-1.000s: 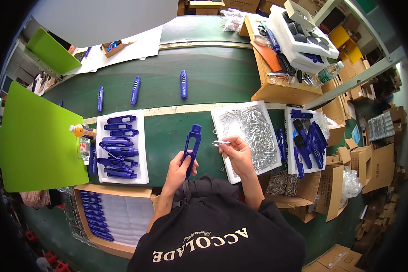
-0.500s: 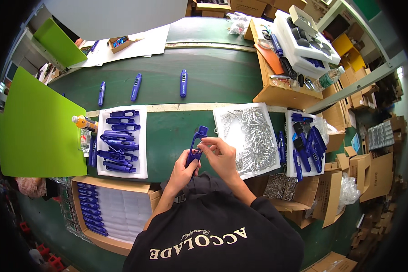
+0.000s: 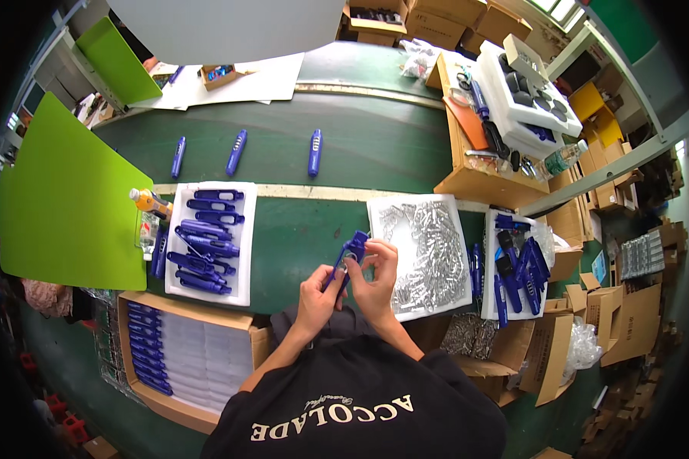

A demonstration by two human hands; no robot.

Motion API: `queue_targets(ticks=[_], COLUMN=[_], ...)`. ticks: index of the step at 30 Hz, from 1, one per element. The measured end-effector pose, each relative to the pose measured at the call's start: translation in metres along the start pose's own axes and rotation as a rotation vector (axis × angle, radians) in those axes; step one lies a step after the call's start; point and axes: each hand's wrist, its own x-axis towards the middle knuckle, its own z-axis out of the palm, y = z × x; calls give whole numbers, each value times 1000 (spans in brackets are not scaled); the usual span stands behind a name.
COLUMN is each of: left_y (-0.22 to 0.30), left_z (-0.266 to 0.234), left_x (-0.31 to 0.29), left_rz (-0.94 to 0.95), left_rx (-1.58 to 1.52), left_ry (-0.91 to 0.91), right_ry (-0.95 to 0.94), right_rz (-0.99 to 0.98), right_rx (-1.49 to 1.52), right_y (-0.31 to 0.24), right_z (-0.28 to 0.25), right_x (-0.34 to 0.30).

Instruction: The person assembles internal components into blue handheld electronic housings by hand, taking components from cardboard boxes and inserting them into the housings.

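We see a black top [image 3: 390,381] with big cream letters [image 3: 337,416] that curve across it, upside down to us. Small, curly letters [image 3: 331,401] sit just above them. The black sleeves [image 3: 455,376] stop well before the wrists [image 3: 302,327], so we see the left hand [image 3: 318,300], the right hand [image 3: 377,284] and the forearms [image 3: 279,356] bare.

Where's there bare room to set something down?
Bare: the green table between casing tray and metal-parts tray, left of the held blue casing; the far strip between its rightmost blue tube and the wooden stand. Both trays and that stand are largely crowded.
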Motion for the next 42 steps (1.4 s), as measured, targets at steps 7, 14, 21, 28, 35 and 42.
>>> queue_targets(ticks=[7, 14, 21, 28, 35, 42], left_y=[0, 8, 5, 5, 9, 14], left_z=[6, 7, 12, 16, 16, 9], left_x=[-3, -4, -3, -5, -1, 1], left_rz=[19, 93, 73, 192, 151, 27], left_rx=[73, 158, 181, 223, 297, -74], left_ry=[17, -62, -19, 58, 32, -82], right_ry=[-340, -366, -225, -168, -228, -152], right_rz=[593, 465, 434, 429, 478, 748], right_rx=[266, 184, 399, 492, 527, 903], right_y=[-5, -5, -11, -14, 4, 44], right_z=[-6, -9, 5, 8, 3, -20], right_x=[-4, -2, -5, -9, 3, -4])
